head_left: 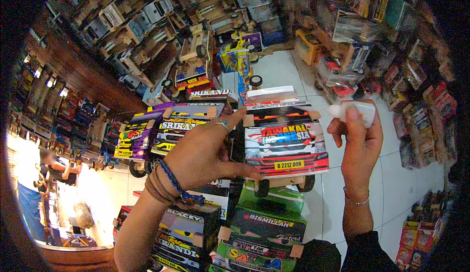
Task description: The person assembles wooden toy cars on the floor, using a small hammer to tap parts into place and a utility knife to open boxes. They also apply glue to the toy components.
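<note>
My left hand grips the left side of a toy bus with a red, white and black printed front. Its thumb rests near the bus's lower corner and the index finger reaches the upper edge. Two black wheels show beneath the bus. At the right, my right hand pinches a small white object, which looks like a little bottle, apart from the bus. Just left of my left hand stand a grey-and-yellow toy bus and a purple one. Nearer me is a green toy bus.
Toy vehicles and wooden bodies are stacked at the back left. Wrapped toys line the right side of the white tile floor. At far left, another person is by a bright opening. Another grey-and-black toy bus stands close below my left wrist.
</note>
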A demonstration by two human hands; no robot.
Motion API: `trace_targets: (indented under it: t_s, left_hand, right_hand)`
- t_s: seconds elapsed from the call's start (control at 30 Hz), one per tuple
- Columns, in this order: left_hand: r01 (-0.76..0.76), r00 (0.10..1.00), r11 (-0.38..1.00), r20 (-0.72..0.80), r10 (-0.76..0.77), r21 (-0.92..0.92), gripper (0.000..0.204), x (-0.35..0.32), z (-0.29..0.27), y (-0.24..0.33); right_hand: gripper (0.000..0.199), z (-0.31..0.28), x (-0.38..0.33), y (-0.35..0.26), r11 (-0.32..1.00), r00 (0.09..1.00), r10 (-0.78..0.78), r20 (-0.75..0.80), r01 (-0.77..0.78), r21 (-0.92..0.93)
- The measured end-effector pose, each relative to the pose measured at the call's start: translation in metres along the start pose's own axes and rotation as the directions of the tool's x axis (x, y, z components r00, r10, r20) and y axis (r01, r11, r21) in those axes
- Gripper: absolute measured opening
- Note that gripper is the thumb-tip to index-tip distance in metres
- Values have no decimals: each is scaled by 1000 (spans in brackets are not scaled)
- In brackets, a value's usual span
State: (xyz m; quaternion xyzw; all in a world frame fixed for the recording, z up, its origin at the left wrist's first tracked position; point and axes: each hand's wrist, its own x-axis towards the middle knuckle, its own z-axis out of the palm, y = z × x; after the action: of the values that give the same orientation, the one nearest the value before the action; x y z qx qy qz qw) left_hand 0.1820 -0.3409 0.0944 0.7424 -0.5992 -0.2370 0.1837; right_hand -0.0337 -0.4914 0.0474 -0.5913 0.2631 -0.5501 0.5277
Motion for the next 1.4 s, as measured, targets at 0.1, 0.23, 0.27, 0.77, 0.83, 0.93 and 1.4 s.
trace_targets:
  t_s: [0.1,0.23,0.27,0.77,0.83,0.93,1.4]
  left_hand:
    - [-84,989,995,-118,90,58,104,-6,3,6]
    - [-123,966,989,-217,138,80,83,-26,0,14]
    - [-191,942,973,-254,219,130,74,-39,-4,16]
    - [199,792,975,-570,-220,-99,54,-319,91,38]
    - [214,780,974,-613,-127,72,60,-319,98,32]
    - [308,767,951,-600,-227,33,72,-317,111,29]
    - [371,818,923,-507,-272,104,92,-307,119,22]
  right_hand:
    - [20,-36,-3,-3,999,999,42,-15,-41,28]
    - [22,-94,-31,23,989,989,137,-54,-140,-52]
    - [24,-108,-44,35,976,985,161,-66,-169,-135]
    - [36,-258,-341,308,785,963,244,114,-127,-606]
    - [35,-259,-352,325,810,952,275,134,-155,-566]
    - [77,-252,-357,329,664,972,133,196,59,-745]
    - [38,-222,-327,301,741,926,216,311,52,-669]
